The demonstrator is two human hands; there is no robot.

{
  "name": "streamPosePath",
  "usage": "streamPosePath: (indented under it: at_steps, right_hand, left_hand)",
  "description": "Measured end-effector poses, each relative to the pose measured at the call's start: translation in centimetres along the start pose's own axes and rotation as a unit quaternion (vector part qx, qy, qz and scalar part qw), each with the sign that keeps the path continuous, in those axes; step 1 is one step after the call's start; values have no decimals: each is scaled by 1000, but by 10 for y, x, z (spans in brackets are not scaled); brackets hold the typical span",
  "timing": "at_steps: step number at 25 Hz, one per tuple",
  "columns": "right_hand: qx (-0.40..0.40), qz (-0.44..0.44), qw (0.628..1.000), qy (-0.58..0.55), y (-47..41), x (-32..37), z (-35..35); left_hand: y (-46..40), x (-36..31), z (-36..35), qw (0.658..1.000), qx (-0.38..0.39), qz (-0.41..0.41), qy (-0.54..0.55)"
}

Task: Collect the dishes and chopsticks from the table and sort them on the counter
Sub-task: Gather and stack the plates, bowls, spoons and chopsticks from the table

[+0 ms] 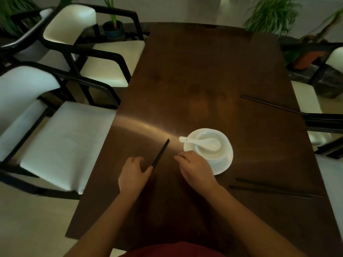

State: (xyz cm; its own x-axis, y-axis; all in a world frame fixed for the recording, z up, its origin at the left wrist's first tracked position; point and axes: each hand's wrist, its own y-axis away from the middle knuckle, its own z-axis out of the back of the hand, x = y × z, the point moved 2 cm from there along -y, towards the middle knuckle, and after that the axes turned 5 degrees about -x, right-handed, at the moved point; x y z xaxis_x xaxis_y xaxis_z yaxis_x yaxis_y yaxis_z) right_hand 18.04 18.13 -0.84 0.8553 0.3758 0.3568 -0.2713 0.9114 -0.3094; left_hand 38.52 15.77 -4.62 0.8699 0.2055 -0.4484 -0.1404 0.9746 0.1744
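Pinching the near end of a pair of black chopsticks (161, 153), the left hand (132, 176) has thumb and fingers closed round them, their far tips angled away over the wood. The right hand (194, 168) rests against the near rim of the white plate (225, 164), fingers curled at its edge; whether it truly grips the plate or only touches it, I cannot tell. On that plate sits a small white bowl (201, 135) with a white spoon (199, 141) lying across it, handle poking out to the left. This looks like the collecting stage, with nothing near the counter yet. More chopsticks wait: one pair (271, 103) far right, running to the table's edge, another pair (274, 189) near right, just beyond the plate. Next, I'd judge, the plate wants a firm, level lift so the spoon doesn't slide off. The dark wooden table (185, 71) is glossy, with a bright streak of glare. White-cushioned chairs (65, 138) line both sides, potted plants (272, 13) beyond.
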Motion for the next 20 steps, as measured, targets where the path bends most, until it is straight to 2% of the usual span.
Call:
streamPosePath:
  at_steps: [4,5,6,7,9,11,14,17,18,20]
  right_hand:
    - [160,57,986,-4,-15,20,-49]
    - [190,33,981,-17,-18,22,-62]
    - [204,-35,976,-61,-21,24,-73]
    - [202,-146,960,-126,-25,25,-82]
    - [158,-380,877,-247,-22,28,-95]
    - [135,-505,799,-298,-19,34,-107]
    - [116,-595,720,-337,-17,41,-115]
    - [105,-632,662,-390,-20,39,-113]
    - [108,-631,652,-406,-20,40,-110]
    - [116,-603,661,-431,-24,43,-101]
  left_hand:
    - [27,21,-15,992,49,-41,-105]
    - [29,25,-18,991,50,-45,-112]
    - [31,27,-20,992,47,-43,-109]
    - [31,29,-21,994,41,-37,-94]
    - [32,28,-22,997,41,-18,-61]
    - [30,28,-23,998,48,-15,-46]
    - [31,35,-24,998,51,-13,-20]
    - [34,41,-20,998,57,-14,33]
    - [36,41,-18,996,70,-13,53]
    - [41,42,-13,990,94,-2,102]
